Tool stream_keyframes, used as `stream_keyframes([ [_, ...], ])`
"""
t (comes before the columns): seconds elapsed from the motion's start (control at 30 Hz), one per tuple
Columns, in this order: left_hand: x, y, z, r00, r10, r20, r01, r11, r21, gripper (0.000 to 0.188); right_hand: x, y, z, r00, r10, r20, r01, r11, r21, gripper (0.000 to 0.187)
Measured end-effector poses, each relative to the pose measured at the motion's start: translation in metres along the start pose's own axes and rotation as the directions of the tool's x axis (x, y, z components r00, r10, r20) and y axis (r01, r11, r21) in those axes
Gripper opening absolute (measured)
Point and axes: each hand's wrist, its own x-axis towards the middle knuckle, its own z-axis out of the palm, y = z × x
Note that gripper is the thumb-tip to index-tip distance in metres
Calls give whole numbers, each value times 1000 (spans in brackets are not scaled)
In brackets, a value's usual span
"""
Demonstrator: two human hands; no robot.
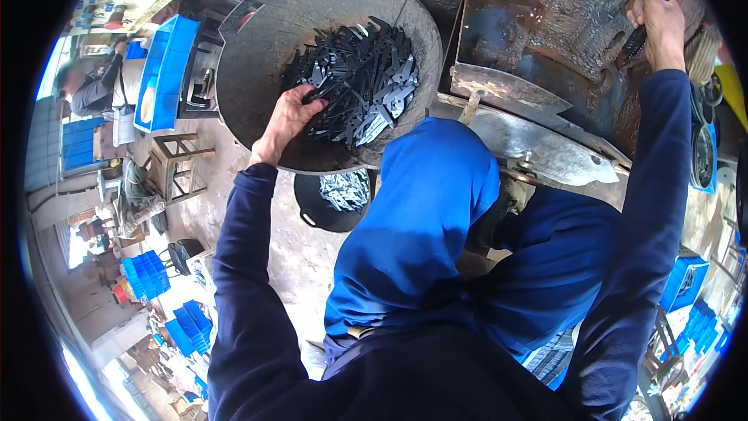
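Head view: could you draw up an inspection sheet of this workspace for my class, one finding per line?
Surface: wide round pan, worn and stained; beside it, a grimy metal tray.
Job's things: heap of flat dark and grey pieces in the pan.
Clutter: black tub of silvery pieces, partly hidden below the pan's rim.
Left hand: fingers at the heap's left edge; grip unclear.
Right hand: at the tray's far right, by a dark fitting; grip unclear.
Cables: none clearly made out.
Surroundings: wooden stool, blue bins and another person at left.
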Motion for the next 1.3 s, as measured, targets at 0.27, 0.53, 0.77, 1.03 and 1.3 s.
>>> stream_keyframes([
  [0.27, 3, 55, 7, 995, 96, -33, -101, 971, -215, 16, 2, 10, -6, 998, -54, -15, 54, 999, 5, 35],
  [0.53, 48, 73, 59, 987, 160, 31, -150, 966, -208, 15, 5, 15, -3, 997, -71, 1, 71, 997, 43, 33],
  [0.77, 44, 81, 67, 974, 226, -29, -226, 936, -271, 25, -10, -1, 4, 995, 16, -97, -18, 1000, -21, 21],
  [1.03, 14, 151, 67, 989, 148, -26, -114, 627, -770, 24, -6, 2, -3, 996, -1, -94, 5, 999, 43, 20],
  [1.3, 9, 230, 74, 976, 212, 52, -54, 467, -883, 21, 1, 10, -2, 996, -13, -91, 19, 998, 67, 20],
])
